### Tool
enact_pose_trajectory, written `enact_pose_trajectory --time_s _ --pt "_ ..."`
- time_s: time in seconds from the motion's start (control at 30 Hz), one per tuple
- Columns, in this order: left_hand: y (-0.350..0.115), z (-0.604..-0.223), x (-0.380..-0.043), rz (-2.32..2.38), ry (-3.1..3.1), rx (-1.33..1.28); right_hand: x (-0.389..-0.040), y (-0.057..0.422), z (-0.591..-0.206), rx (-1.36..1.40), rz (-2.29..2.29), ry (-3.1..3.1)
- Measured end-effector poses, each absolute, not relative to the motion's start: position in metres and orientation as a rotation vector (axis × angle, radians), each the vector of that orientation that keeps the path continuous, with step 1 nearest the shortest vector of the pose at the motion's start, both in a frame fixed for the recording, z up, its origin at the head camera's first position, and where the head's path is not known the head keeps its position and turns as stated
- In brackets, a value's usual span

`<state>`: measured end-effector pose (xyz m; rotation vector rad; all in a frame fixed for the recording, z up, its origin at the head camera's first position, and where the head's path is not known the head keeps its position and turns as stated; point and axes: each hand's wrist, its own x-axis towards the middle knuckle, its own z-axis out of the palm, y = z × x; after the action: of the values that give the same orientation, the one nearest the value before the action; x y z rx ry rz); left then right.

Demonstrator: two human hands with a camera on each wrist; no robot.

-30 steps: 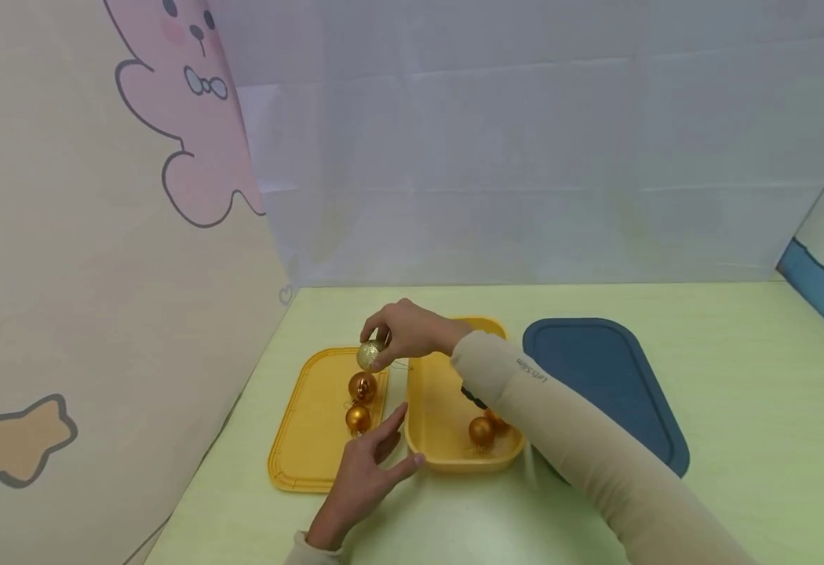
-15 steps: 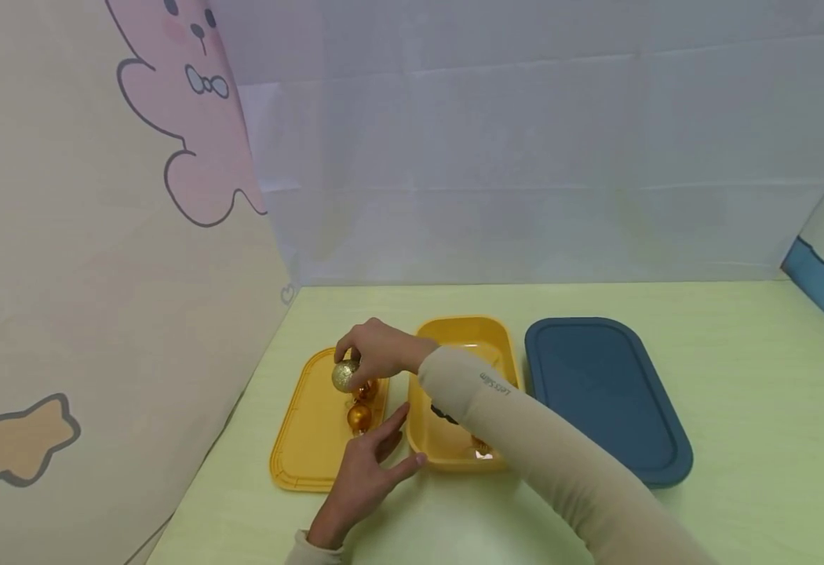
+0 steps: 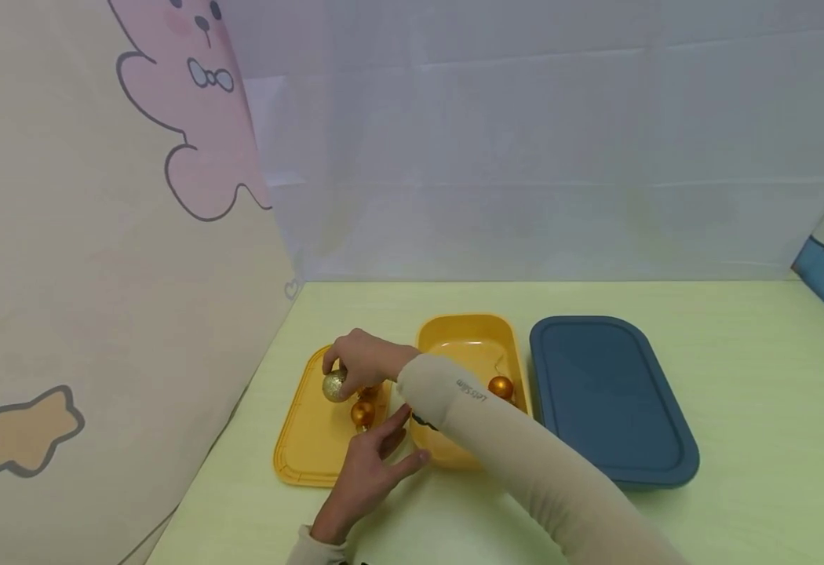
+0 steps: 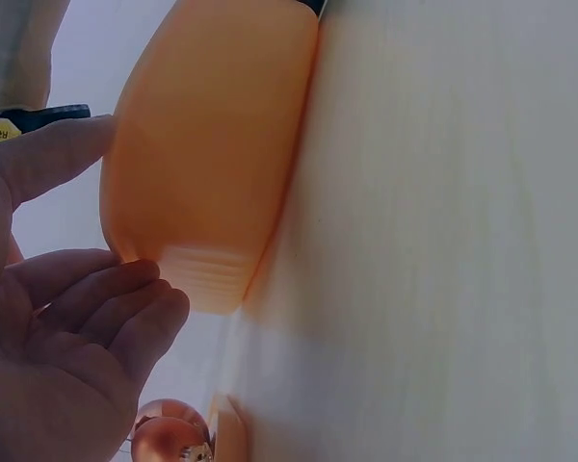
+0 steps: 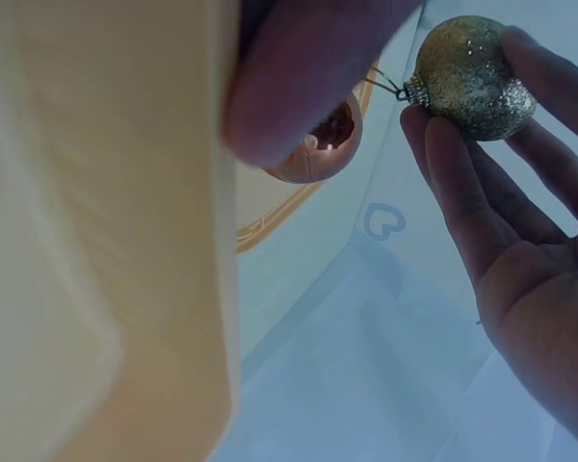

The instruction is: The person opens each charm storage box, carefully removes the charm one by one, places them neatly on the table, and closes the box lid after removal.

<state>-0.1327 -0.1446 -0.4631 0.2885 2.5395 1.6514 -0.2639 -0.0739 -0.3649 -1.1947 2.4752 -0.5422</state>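
Observation:
My right hand pinches a glittery gold Christmas bauble over the yellow lid. In the right wrist view the bauble sits between thumb and fingertips, its cap and wire loop facing left. On the lid lies a shiny orange bauble; another behind it is mostly hidden by the right hand. My left hand rests at the near left corner of the yellow box. The left wrist view has its thumb and loosely extended fingers against the box wall.
Inside the box, an orange bauble lies by the right wall, partly behind my right sleeve. A dark blue lid-topped box stands to the right. Printed cloth walls enclose the table at left and back.
My right hand has carried the glittery bauble left and toward me, from the gap beside the box to over the lid. The left hand has stayed at the box corner.

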Motion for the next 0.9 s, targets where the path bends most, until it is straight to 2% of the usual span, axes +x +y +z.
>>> enact_pose_trajectory --time_s 0.57,0.9 --pt "-0.147 -0.463 -0.129 1.669 2.564 0.326 -0.248 -0.102 -0.389 -1.247 -0.313 2.547" --pt "-0.147 -0.457 -0.129 1.712 2.528 0.333 -0.245 -0.100 -0.386 -1.194 -0.323 2.529"
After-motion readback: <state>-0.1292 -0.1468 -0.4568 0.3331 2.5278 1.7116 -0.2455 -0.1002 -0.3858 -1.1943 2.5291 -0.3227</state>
